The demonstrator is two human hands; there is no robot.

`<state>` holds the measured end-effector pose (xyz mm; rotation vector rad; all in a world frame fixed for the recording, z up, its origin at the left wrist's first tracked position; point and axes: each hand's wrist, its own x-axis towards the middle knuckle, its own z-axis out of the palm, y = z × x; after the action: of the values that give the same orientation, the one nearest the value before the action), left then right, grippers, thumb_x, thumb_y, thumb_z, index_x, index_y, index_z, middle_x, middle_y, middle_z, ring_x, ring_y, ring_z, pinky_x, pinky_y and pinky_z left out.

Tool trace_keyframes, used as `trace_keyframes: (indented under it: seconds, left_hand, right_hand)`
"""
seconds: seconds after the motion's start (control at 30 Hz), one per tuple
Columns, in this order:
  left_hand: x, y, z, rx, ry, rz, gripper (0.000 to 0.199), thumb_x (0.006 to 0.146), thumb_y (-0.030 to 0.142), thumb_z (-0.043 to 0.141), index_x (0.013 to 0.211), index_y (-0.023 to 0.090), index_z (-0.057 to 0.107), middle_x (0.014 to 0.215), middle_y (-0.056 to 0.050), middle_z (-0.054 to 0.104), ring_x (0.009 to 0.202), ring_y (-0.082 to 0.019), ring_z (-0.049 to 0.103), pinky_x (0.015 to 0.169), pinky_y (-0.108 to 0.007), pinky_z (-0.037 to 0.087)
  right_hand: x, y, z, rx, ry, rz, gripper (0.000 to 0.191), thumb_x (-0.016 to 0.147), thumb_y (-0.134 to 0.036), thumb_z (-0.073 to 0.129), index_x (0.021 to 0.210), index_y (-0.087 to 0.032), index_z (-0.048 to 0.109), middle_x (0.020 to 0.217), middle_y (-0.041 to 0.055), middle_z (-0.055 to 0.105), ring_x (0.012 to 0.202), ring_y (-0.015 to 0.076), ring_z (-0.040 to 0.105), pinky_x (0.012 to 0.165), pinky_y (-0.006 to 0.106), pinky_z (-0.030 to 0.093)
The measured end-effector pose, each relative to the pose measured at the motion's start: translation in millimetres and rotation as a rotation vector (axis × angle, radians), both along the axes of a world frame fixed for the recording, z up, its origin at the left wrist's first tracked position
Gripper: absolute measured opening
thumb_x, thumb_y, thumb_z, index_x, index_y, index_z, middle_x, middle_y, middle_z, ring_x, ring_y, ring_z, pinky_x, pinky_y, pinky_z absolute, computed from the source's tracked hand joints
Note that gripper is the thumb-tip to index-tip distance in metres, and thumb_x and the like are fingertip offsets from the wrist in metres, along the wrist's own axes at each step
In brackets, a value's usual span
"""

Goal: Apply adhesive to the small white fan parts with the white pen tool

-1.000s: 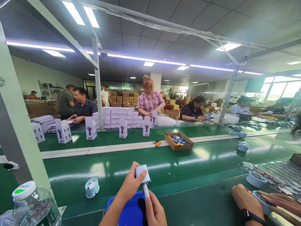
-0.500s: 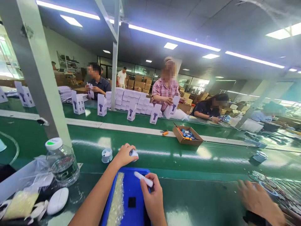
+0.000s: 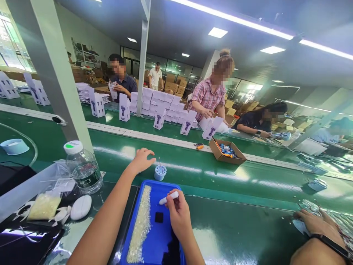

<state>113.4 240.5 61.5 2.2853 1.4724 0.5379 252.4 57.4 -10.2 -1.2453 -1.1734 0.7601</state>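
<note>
Green belt [image 3: 116, 165] crosses mid-frame, a round blue part [image 3: 160, 173] standing on it near centre; the left hand [image 3: 142, 161], fingers spread and empty, hangs just beside, and a knock could topple it. Lower centre, the right hand [image 3: 179, 212] pinches a white pen-like tool [image 3: 168, 198] above the blue tray [image 3: 154, 241]; sweeping left could scatter pale beads [image 3: 139, 228].

Factory workshop, assembly and packing

Near green belt [image 3: 190, 154]: pale-blue round part [image 3: 160, 172]. Far green belt [image 3: 140, 124]: printed cartons [image 3: 124, 108] upright at intervals, white boxes [image 3: 150, 97] stacked behind. Pale strip [image 3: 154, 137] between; open cardboard box [image 3: 229, 159] of small parts [image 3: 226, 149] by it. Several workers [image 3: 208, 97] along far side, another's hand [image 3: 317, 222] near right. Brown boxes [image 3: 171, 87] piled far back, strip lights [image 3: 234, 18] overhead.
</note>
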Motion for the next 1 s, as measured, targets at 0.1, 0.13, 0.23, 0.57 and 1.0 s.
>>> trace_keyframes:
  seconds: [0.1,0.13,0.23,0.57,1.0]
  left_hand:
    - [-10.2,4.4,-3.4,-0.086,0.085,0.047,0.035,0.078,0.041,0.05,0.106,0.022,0.059,0.117,-0.01,0.048,0.12,-0.03,0.036,0.101,-0.042,0.031]
    - [-12.3,5.0,-5.2,-0.114,0.104,0.057,0.036,0.076,0.042,0.051,0.105,0.022,0.06,0.118,-0.011,0.048,0.12,-0.032,0.036,0.099,-0.044,0.032]
    - [-15.2,5.1,-11.3,-0.19,0.164,0.085,0.039,0.07,0.042,0.057,0.104,0.024,0.06,0.123,-0.013,0.044,0.121,-0.036,0.034,0.094,-0.048,0.035]
    - [-10.5,2.3,-21.6,-0.305,0.19,0.053,0.056,0.057,0.024,0.065,0.112,0.022,0.058,0.118,-0.015,0.048,0.112,-0.038,0.043,0.09,-0.042,0.039]
    - [-15.6,-11.6,29.2,-0.128,-0.142,-0.024,0.047,0.066,0.039,0.061,0.109,0.02,0.056,0.104,-0.008,0.058,0.089,-0.024,0.056,0.072,-0.028,0.043]
  right_hand:
    - [-0.4,-0.3,-0.5,0.01,0.005,-0.006,0.017,0.089,-0.036,0.049,0.091,-0.019,0.052,0.076,0.0013,0.057,0.065,0.0127,0.057,0.062,0.022,0.047]
    - [-0.6,-0.6,-0.9,0.005,0.002,-0.013,0.018,0.089,-0.037,0.049,0.092,-0.019,0.052,0.076,0.0013,0.057,0.065,0.0129,0.057,0.063,0.022,0.047]
    - [-0.9,-2.5,-1.1,-0.038,-0.05,0.038,0.02,0.089,-0.04,0.048,0.091,-0.02,0.052,0.072,-0.0001,0.054,0.062,0.013,0.055,0.059,0.022,0.046]
    - [14.6,-7.4,-0.2,0.08,-0.226,-0.303,0.022,0.092,-0.039,0.042,0.094,-0.018,0.05,0.076,0.0007,0.053,0.065,0.0125,0.052,0.063,0.024,0.044]
    - [15.6,-4.7,-5.2,0.027,-0.213,-0.291,0.024,0.092,-0.041,0.042,0.087,-0.018,0.049,0.065,-0.0035,0.045,0.057,0.0115,0.046,0.055,0.023,0.039]
